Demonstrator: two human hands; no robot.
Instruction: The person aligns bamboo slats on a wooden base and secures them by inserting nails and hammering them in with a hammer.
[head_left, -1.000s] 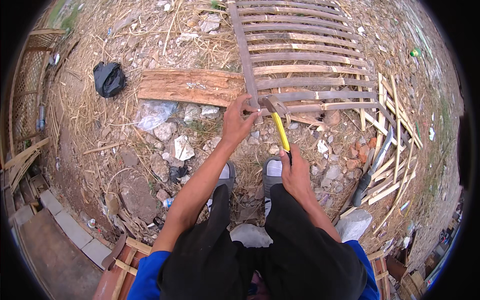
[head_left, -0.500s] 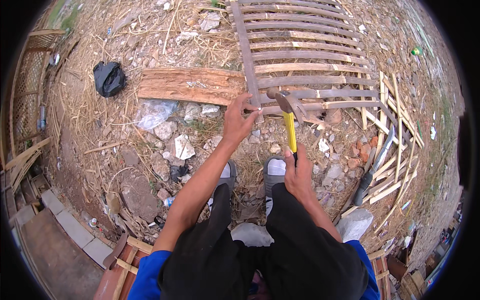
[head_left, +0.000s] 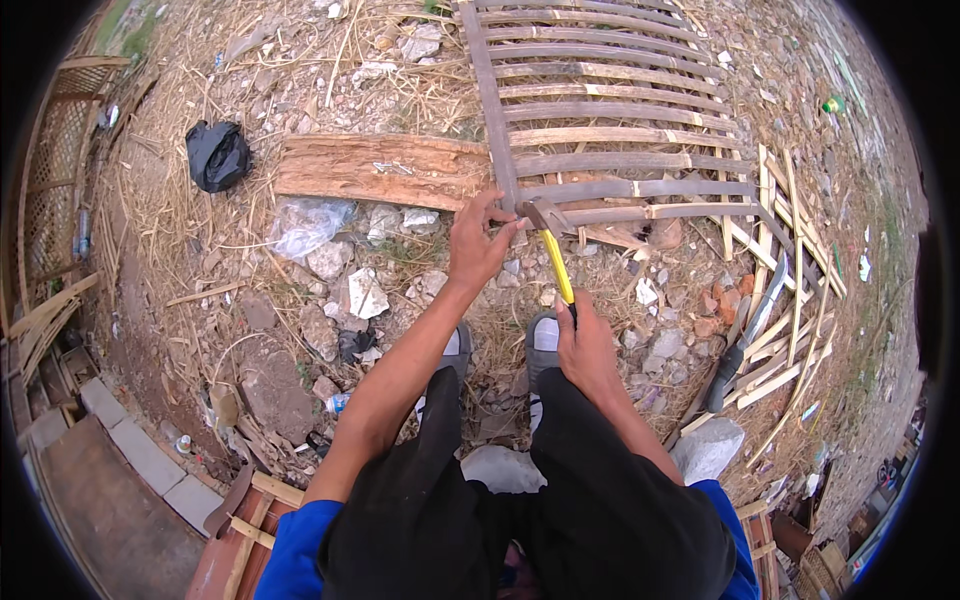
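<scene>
A lattice frame of split bamboo slats (head_left: pixel 620 137) lies on the ground ahead, joined along its left side by a long flat strip (head_left: pixel 490 95). At the strip's near end, my left hand (head_left: pixel 478 242) pinches a small nail between thumb and fingertips, mostly hidden now. My right hand (head_left: pixel 590 345) grips the black lower handle of a yellow claw hammer (head_left: pixel 556 265). The hammer's head is right at my left fingertips, over the corner where the nearest slat meets the strip. Beneath that corner lies the right end of a weathered wooden plank (head_left: pixel 330 170), with several loose nails (head_left: pixel 395 168) on top.
A large knife (head_left: pixel 735 358) with a dark handle rests to the right, beside a heap of cut bamboo strips (head_left: pixel 800 345). A black plastic bag (head_left: pixel 218 157) and a clear bag (head_left: pixel 305 228) lie at left. Stones and straw cover the ground around my feet.
The hammer has swung down and left, from above the nearest slat to my left fingertips. My right hand has shifted slightly left with it; my left hand stays at the corner.
</scene>
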